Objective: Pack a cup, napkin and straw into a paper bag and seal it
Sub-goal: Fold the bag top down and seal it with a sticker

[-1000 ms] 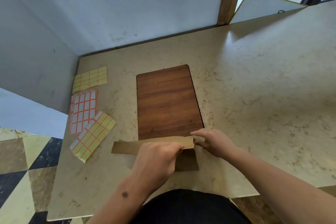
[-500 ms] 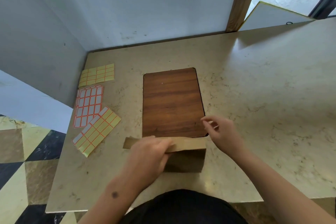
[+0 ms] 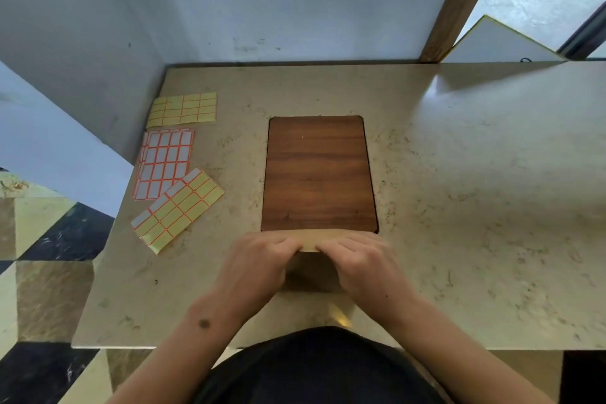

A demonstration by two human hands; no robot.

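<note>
A brown paper bag point(image 3: 310, 272) stands at the near edge of the beige stone table point(image 3: 459, 207), just in front of me. Its top is folded over into a flat strip point(image 3: 311, 238). My left hand point(image 3: 259, 267) grips the left part of that fold and my right hand point(image 3: 364, 264) grips the right part, fingertips almost meeting at the middle. Both hands cover most of the bag. The cup, napkin and straw are hidden from view.
A dark wooden board point(image 3: 318, 174) lies flat just beyond the bag. Three sheets of stickers lie at the left: a yellow sheet point(image 3: 183, 109), a white one with orange lines point(image 3: 164, 164) and a mixed one point(image 3: 178, 208). White walls close the back and left.
My right hand has come back from beside the bag onto the folded top. The fold's strip, which stuck out to the left, is now gathered under both hands. The camera view has shifted.
</note>
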